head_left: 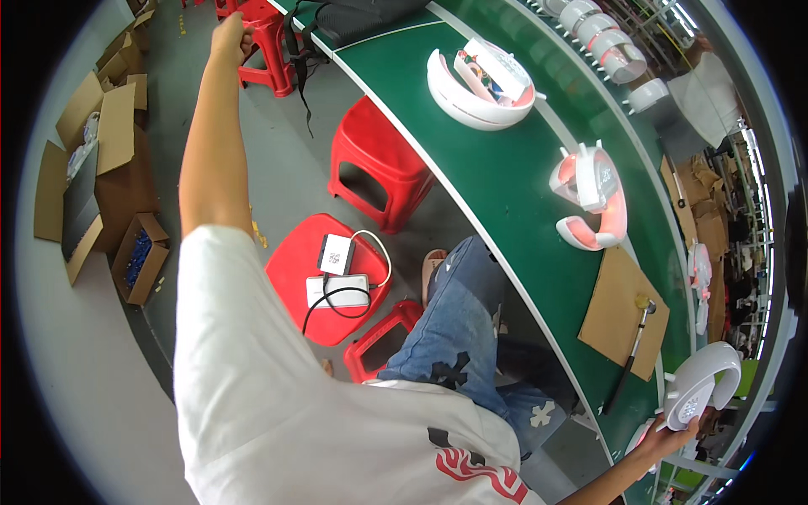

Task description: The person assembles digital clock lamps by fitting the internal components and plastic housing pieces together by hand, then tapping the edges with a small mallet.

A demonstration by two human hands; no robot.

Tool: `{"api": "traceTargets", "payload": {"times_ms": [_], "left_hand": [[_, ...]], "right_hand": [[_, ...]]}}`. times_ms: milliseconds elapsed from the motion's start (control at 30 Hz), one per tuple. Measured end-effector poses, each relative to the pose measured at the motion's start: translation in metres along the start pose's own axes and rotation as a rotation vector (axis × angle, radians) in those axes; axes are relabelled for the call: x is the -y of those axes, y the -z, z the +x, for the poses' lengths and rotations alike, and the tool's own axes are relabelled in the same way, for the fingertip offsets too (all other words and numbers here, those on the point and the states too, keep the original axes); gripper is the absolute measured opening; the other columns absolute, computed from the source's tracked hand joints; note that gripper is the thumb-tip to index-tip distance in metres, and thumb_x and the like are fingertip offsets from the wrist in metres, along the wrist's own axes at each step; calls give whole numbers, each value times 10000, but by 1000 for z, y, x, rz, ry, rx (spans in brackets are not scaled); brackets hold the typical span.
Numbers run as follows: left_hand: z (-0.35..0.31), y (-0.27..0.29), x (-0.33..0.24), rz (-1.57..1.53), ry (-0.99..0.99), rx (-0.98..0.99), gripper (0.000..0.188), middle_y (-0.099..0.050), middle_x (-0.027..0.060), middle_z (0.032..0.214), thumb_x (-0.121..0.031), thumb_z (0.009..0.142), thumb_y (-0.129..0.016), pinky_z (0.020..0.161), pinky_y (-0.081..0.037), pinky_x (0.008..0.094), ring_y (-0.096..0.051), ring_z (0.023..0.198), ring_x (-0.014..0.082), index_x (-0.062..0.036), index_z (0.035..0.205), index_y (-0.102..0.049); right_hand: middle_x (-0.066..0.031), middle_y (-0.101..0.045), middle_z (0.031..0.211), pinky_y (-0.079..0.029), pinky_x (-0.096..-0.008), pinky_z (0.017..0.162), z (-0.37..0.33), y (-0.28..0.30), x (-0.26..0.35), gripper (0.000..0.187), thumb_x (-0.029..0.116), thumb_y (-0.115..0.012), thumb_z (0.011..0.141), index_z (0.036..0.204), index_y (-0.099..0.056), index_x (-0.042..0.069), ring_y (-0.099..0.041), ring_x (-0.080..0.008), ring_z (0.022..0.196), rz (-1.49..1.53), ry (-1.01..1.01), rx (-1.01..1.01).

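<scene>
My left arm stretches to the far left, where my left hand is closed beside a red plastic stool. What its curled fingers hold, if anything, is hidden. At the near right, my right hand grips a white U-shaped neck massager from below, over the green table. A hammer-like tool with a black handle lies close by, partly on a flat cardboard sheet. Farther along the table stands another white massager with pink inner pads.
An opened white massager housing with parts inside lies toward the far end, near a black bag. White devices on a red stool have cables attached. Another red stool stands against the table edge. Cardboard boxes line the left.
</scene>
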State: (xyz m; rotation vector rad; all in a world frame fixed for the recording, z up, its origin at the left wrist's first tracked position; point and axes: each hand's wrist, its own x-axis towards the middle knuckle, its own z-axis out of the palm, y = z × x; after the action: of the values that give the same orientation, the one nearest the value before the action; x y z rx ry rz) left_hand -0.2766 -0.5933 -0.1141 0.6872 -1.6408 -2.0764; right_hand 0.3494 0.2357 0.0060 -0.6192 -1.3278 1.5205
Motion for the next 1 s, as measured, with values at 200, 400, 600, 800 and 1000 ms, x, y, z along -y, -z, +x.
{"api": "traceTargets", "payload": {"times_ms": [200,400,600,800,1000], "left_hand": [[-17,6,137,263,129,15,198,-546,64,577,-237,836,-593,383,-330,332,-471,425,153,-41,809,-597],[-33,1,150,522,18,40,265,-584,72,573,-256,823,-570,449,-421,355,-569,482,199,-39,684,-631],[-10,-31,39,307,-574,134,229,-572,-26,680,-222,946,-569,510,-401,268,-493,554,98,-46,1009,-701],[-247,-117,-40,97,-765,473,312,-451,-53,670,-168,1002,-557,524,-263,192,-388,594,30,29,1233,-630],[-459,-213,-10,183,-676,1182,255,-543,-15,711,-150,965,-561,574,-384,211,-485,629,53,-43,1171,-667]], "right_hand": [[-188,-570,1322,-508,-423,1005,-3,20,-19,627,314,-610,900,1383,-434,-45,-588,-300,1186,61,-44,23],[-174,-594,1313,-519,-425,999,-12,25,-13,630,337,-610,898,1378,-454,-39,-614,-288,1167,-104,-16,-69],[-168,-604,1320,-482,-426,1051,-13,22,-21,539,266,-596,937,1372,-495,-35,-599,-288,1201,-129,5,-71],[-158,-574,1274,-435,-385,1068,-45,-47,-45,550,304,-656,864,1301,-512,3,-572,-270,1199,-223,74,148],[-142,-572,1222,-454,-345,1018,-42,-69,-34,482,162,-730,840,1253,-542,2,-580,-223,1149,-228,43,274]]}}
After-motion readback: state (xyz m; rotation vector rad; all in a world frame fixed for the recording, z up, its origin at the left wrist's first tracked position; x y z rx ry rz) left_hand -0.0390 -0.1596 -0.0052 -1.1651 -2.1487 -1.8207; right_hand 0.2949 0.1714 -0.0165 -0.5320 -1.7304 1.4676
